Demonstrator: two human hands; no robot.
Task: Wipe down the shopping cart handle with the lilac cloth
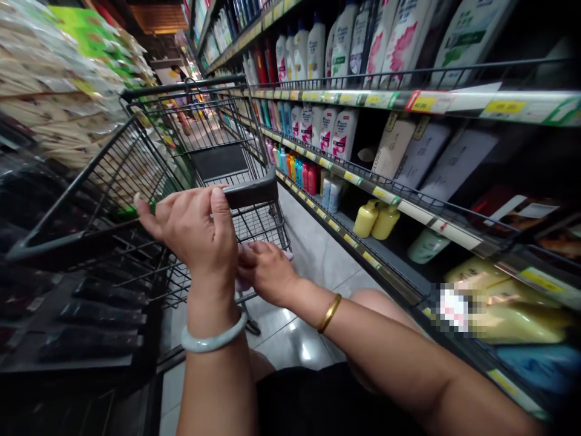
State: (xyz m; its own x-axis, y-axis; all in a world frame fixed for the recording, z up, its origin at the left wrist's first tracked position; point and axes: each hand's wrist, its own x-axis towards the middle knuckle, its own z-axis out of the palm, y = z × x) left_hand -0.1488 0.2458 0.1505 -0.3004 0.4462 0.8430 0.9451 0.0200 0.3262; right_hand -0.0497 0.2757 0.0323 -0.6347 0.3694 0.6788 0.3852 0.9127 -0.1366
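A dark wire shopping cart (pixel 200 136) stands in front of me. My left hand (pixel 195 224), with a pale bangle at the wrist, is closed over the cart's handle (pixel 252 191); its little finger sticks out to the left. Lower and to the right, my right hand (pixel 267 272) wears a gold bangle. Its fingers are curled together below the handle, at a pale pink item (pixel 243 281). Most of that item is hidden behind my hands, so its kind does not show. Through the mesh, the cart's lower rack (pixel 258 224) is visible.
Shelves on the right hold shampoo bottles (pixel 345 133), boxes (pixel 394 145) and yellow pump bottles (pixel 365 219). Price labels line the shelf edges (pixel 381 100). Plastic-wrapped packs (pixel 40 103) are stacked on the left. Tiled floor (pixel 313 233) runs between. A person (pixel 177 74) is far down the aisle.
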